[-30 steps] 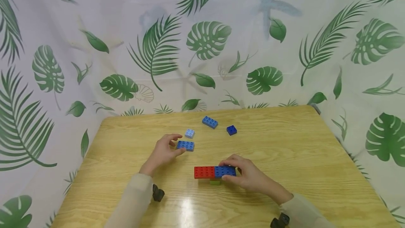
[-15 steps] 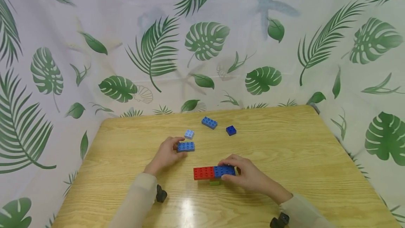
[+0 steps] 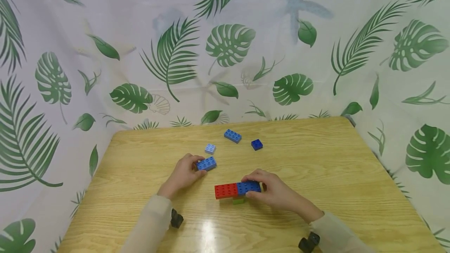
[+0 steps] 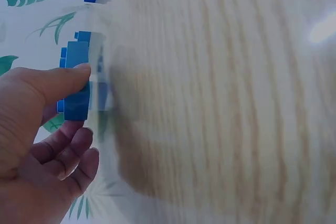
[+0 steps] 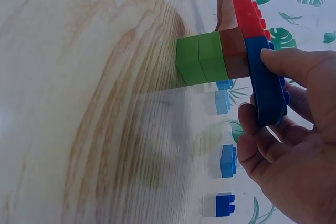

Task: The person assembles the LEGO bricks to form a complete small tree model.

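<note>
My left hand (image 3: 180,175) pinches a medium-blue toy building brick (image 3: 207,163) between thumb and fingers, left of the middle of the table. In the left wrist view the thumb lies across this brick's (image 4: 77,85) side, and the brick looks raised off the tabletop. My right hand (image 3: 275,193) grips a dark blue brick (image 3: 247,187) at the top of a small stack. Beside it, on the same level, a red brick (image 3: 226,191) juts out to the left. Below them the right wrist view shows a brown brick (image 5: 234,52) over two green bricks (image 5: 199,59).
Behind the hands on the wooden table (image 3: 316,159) lie a light blue square brick (image 3: 210,148), a medium-blue long brick (image 3: 233,136) and a dark blue square brick (image 3: 257,144). A leaf-patterned cloth (image 3: 260,89) hangs around the table.
My left fingers have closed on the medium-blue brick, which now sits at a slant with its right end farther back. The right hand keeps its grip; the stack's top has tilted slightly.
</note>
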Demonstrator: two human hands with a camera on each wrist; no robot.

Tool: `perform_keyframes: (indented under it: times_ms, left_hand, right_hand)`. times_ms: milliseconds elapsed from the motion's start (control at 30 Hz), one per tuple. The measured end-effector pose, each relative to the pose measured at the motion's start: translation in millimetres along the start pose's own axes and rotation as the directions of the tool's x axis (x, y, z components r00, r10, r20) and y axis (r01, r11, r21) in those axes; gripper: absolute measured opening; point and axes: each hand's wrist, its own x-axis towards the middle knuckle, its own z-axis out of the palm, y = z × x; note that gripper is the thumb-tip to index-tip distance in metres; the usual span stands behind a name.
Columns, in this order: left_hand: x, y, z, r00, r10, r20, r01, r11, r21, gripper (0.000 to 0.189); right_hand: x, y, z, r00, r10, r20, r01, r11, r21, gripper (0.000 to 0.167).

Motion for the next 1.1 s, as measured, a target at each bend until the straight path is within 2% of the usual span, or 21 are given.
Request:
perform_keyframes:
  times_ms: [200,367,533,700,1100]
  left_hand:
    - [-8.9,5.8,-6.2,0.999,0.03,0.016,-0.029,0.999,-0.018,0.041]
    - [-15.1,15.1,-13.5,0.994,0.105,0.007,-0.105,0.994,-0.026,0.039]
    - [-23.1,26.9,-20.4,0.986,0.164,0.025,-0.162,0.984,-0.068,0.038]
    - [-30.3,38.9,-24.8,0.981,0.184,0.064,-0.177,0.979,-0.098,0.039]
    - [-41.1,56.6,-30.0,0.966,0.245,0.085,-0.232,0.963,-0.136,0.041]
  right_hand:
    - [0.7,-3,-2,1.0,0.024,0.018,-0.024,1.0,0.0,0.037]
    - [1.0,-3,-3,0.999,0.031,0.025,-0.031,1.0,-0.002,0.038]
    - [1.1,-4,-3,0.999,0.044,0.027,-0.044,0.999,-0.007,0.038]
    - [1.8,-5,-4,0.998,0.052,0.023,-0.052,0.999,-0.008,0.037]
    - [3.4,-8,-6,0.999,0.04,0.022,-0.04,0.999,-0.001,0.039]
